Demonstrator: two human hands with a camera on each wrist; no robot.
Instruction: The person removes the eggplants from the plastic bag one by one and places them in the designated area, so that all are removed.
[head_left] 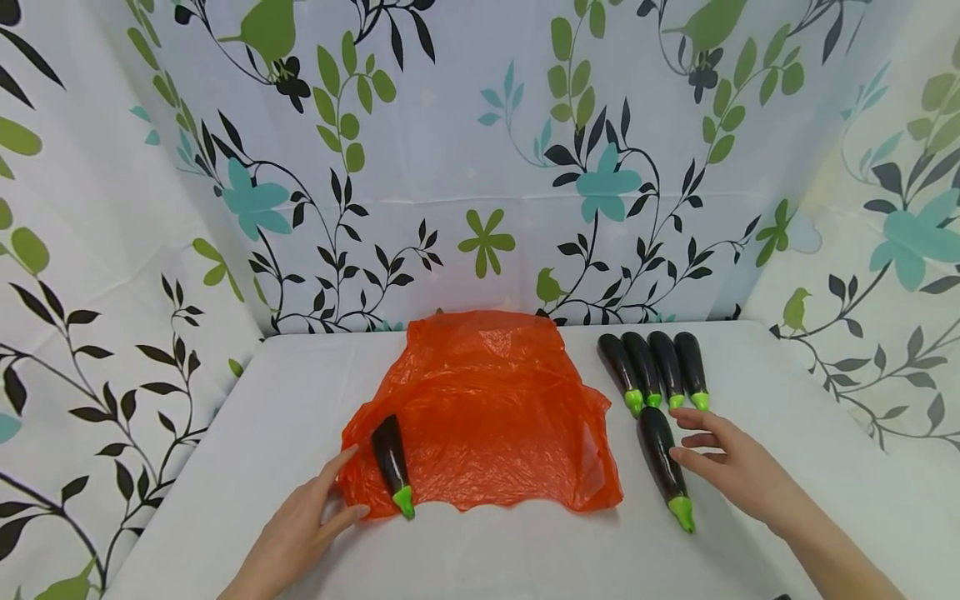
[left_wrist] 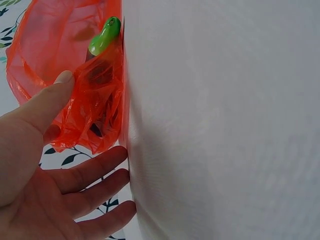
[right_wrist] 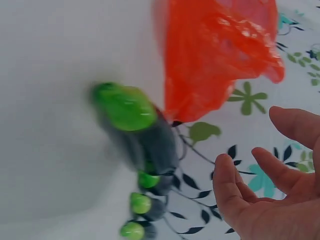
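An orange-red plastic bag (head_left: 502,417) lies spread on the white table. One dark eggplant with a green cap (head_left: 390,458) rests at the bag's left side; in the left wrist view, red film hides most of its body and the green cap (left_wrist: 105,37) shows. My left hand (head_left: 311,504) is at the bag's left edge, fingers extended and thumb apart. Right of the bag lies another eggplant (head_left: 660,458), tilted, its cap towards me. My right hand (head_left: 735,467) is just beside it with fingers loosely bent, holding nothing; in the right wrist view this eggplant (right_wrist: 155,145) is blurred.
Several more eggplants (head_left: 651,367) lie side by side in a row behind the single one, caps towards me. The white table (head_left: 517,554) ends at a curtain (head_left: 480,167) patterned with leaves and birds, which also hangs on both sides.
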